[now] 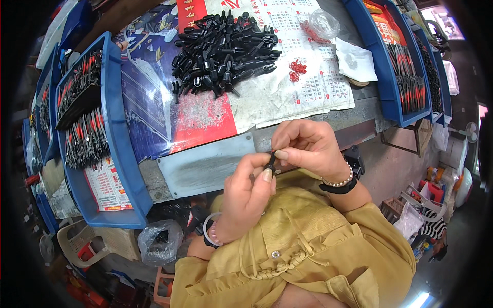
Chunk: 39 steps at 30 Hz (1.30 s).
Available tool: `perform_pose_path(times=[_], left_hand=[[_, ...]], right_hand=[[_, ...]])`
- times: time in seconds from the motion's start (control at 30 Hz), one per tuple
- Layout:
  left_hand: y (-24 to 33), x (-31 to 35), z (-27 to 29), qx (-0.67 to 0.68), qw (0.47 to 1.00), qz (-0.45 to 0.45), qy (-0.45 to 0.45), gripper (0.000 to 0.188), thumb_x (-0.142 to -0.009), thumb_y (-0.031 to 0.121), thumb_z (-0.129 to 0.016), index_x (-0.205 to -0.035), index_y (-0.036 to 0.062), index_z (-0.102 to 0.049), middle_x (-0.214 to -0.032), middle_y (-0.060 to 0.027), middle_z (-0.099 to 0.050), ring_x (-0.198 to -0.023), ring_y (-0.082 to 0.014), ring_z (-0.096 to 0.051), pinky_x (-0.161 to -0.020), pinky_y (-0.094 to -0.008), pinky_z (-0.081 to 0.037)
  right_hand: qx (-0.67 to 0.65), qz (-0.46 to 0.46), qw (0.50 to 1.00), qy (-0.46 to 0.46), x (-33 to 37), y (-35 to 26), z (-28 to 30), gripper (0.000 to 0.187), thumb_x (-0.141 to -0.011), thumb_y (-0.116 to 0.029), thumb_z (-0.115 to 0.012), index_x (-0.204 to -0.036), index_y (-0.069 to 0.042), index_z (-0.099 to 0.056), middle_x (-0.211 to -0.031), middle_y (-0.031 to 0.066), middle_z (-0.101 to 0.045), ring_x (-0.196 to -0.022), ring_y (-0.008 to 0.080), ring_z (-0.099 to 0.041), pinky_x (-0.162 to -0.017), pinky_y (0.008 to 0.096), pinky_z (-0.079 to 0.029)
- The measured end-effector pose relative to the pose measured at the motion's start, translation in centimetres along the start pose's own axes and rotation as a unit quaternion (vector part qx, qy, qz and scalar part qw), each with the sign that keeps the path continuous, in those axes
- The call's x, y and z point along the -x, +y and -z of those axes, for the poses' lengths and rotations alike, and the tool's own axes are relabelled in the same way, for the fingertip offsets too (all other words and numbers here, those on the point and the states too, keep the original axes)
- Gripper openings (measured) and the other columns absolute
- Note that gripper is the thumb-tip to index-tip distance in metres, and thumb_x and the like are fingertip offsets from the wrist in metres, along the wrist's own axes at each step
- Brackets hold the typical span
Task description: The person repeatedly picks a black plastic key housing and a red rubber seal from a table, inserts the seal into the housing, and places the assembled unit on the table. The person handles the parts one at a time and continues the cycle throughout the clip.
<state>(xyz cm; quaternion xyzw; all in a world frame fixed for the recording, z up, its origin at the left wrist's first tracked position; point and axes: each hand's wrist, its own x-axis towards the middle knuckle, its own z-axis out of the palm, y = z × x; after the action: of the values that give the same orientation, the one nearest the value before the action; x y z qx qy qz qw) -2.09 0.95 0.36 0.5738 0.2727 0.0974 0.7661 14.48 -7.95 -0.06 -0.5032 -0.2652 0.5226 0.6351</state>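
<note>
In front of my body, just off the bench edge, both hands come together on a small black plastic piece. My left hand pinches its lower end between thumb and finger. The thumb and index finger of my right hand are closed at its upper end; whether anything else is in that pinch is hidden. A heap of similar black pieces lies on the bench ahead. To its right sits a little cluster of red rings.
Printed sheets cover the bench, with a worn metal plate at its near edge. Blue trays of black-and-red parts stand left and right. A clear plastic bag and white paper lie at the far right.
</note>
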Motion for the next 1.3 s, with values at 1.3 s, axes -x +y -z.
perform_pose_path(times=[1.3], left_hand=[[-0.5,0.3,0.1,0.084,0.991,-0.099,-0.028,0.040,-0.094,0.001,-0.045,-0.132,-0.0040,-0.034,-0.093,-0.0098,-0.059,-0.072,-0.0081,-0.054,-0.065,-0.0209,-0.045]], right_hand=[[-0.054,0.083,0.989,0.108,1.2,1.9,-3.0,0.014,-0.087,0.006,-0.060,-0.099,0.000,-0.060,-0.093,0.0074,-0.064,-0.076,0.0089,-0.063,-0.064,0.0233,-0.053]])
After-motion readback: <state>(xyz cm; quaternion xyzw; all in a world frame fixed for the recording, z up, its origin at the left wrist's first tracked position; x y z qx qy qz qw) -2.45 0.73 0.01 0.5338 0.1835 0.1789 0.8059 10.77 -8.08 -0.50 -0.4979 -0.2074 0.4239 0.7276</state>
